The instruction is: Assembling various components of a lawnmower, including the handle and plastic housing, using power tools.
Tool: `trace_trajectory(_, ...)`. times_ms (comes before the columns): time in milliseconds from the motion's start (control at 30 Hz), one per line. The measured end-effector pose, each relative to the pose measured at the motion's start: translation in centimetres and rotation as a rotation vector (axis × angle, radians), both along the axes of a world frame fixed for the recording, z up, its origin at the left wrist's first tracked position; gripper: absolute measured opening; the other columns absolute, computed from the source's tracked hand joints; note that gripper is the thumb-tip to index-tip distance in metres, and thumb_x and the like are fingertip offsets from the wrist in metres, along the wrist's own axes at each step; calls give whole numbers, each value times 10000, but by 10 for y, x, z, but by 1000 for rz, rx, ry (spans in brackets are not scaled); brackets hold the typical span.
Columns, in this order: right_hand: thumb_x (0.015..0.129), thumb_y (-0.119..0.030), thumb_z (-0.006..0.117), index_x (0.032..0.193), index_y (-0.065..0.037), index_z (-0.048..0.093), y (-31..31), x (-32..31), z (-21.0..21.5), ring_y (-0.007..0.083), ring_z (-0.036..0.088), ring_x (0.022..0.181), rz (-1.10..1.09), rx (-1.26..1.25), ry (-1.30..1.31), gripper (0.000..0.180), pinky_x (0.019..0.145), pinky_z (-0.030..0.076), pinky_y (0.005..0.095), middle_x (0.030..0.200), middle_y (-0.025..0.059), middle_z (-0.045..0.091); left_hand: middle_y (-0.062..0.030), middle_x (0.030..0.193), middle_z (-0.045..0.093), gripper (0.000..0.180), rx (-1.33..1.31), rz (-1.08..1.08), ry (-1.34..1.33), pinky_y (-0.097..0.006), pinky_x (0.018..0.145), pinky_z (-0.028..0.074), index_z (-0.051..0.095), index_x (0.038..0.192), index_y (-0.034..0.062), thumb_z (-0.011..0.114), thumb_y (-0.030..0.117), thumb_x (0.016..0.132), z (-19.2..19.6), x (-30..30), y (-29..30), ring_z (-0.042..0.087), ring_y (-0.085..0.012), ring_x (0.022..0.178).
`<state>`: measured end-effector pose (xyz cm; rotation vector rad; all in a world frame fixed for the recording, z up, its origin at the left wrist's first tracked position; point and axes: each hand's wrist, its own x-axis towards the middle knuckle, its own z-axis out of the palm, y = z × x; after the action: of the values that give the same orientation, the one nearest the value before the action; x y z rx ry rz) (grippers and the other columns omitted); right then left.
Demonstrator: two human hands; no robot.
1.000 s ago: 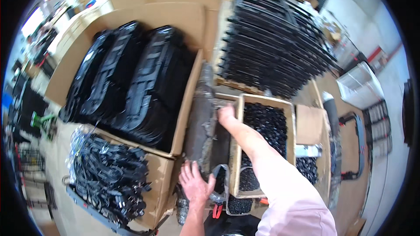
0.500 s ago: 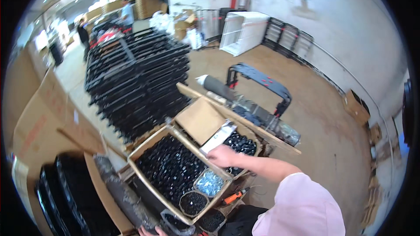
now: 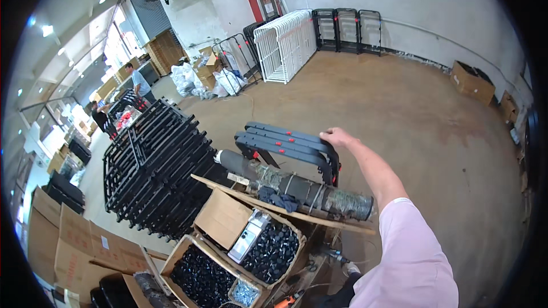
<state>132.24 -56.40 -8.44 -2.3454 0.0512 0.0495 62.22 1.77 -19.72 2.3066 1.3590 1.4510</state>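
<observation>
My right hand (image 3: 338, 137) is at the far upper corner of a group of black U-shaped frames (image 3: 285, 141), its fingers bent over the rearmost bar. These frames have small red parts and stand close together behind a wrapped dark roll (image 3: 297, 185). Nearer to me, a carton of black plastic pieces (image 3: 200, 274) also holds a small tub of silvery screws (image 3: 244, 294). Beside it, a second carton of black pieces (image 3: 271, 254) has a silver-and-white box (image 3: 249, 236) and a cardboard flap (image 3: 222, 218) on top. My left hand is out of view.
A tall stack of black frames (image 3: 154, 165) stands at the left. White racks (image 3: 285, 45) lean by the far wall, near white bags (image 3: 188, 80). A wooden board (image 3: 279, 208) runs along the bench. Two people (image 3: 140, 84) work at far left. An orange-handled tool (image 3: 288, 301) lies at the bottom.
My right hand has left the silver-and-white box and moved up and away to the black frames. My left hand has gone out of view. The view has swung toward the far wall.
</observation>
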Motion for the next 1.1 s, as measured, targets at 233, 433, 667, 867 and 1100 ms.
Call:
trace_trajectory(233,980,-522,705,1256,47,747,-5,37,-57,250,703,1092,174,693,124,634,1037,513,415,1193,187,769,-168,1169,727,273,-558,-729,129,-365,910,557,710,1238,-17,658,89,991,96,228,-206,694,-232,1049)
trace_trajectory(433,992,-535,652,1088,46,774,-105,59,-43,222,690,928,-40,554,-29,601,876,535,424,1001,142,782,-75,998,749,201,-760,-1162,97,-274,817,549,745,1183,-11,617,64,1046,124,380,-346,684,-125,890)
trace_trajectory(667,1027,-505,640,1034,38,756,-170,-57,-69,154,610,734,-195,791,-78,556,678,519,374,833,30,683,-121,1251,720,414,-1305,-1439,124,-323,982,539,623,1403,-4,592,281,1105,96,514,-526,685,-174,1127)
trace_trajectory(867,1034,-387,696,1248,34,679,-192,-203,-118,115,613,991,-316,984,-61,473,888,504,321,1109,46,699,-65,986,680,428,-1971,-1285,-82,-335,727,554,635,1212,41,663,438,1052,45,594,-673,659,-152,832)
trace_trajectory(1100,1001,-640,632,1179,-69,654,-318,-407,-273,181,649,852,-872,1318,372,598,736,504,329,939,43,656,68,688,445,325,-2077,-1534,90,-267,439,327,479,883,156,700,328,1050,131,518,-757,403,-54,504)
